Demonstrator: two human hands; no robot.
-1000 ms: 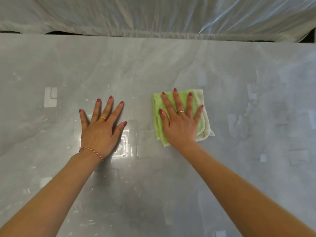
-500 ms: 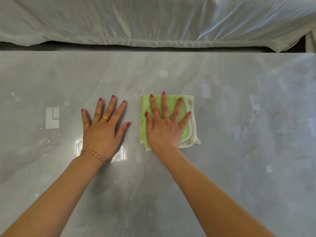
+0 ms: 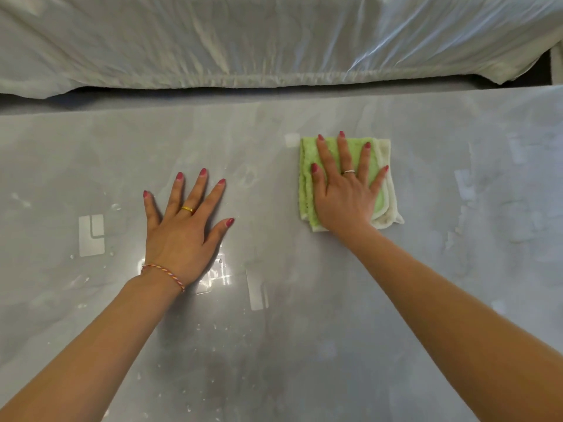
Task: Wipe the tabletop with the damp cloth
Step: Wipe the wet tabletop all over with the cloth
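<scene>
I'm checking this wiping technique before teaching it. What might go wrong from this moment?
The folded green cloth is small under the flat right hand, so strokes may well leave unwiped strips on the grey tabletop. Droplets and smears near the bare left hand could be spread by that palm, or let it slip. The cloth's loose white edge trails outside the hand and may fold under or bunch.

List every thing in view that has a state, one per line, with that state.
green cloth: folded, flat on the tabletop, pinned under the right hand.
right hand: open, fingers spread, palm down on the cloth.
left hand: open, fingers spread, flat on the bare tabletop, apart from the cloth.
tabletop: glossy grey, with droplets and smears showing near the left hand.
plastic sheet: draped and wrinkled beyond the far edge.
</scene>
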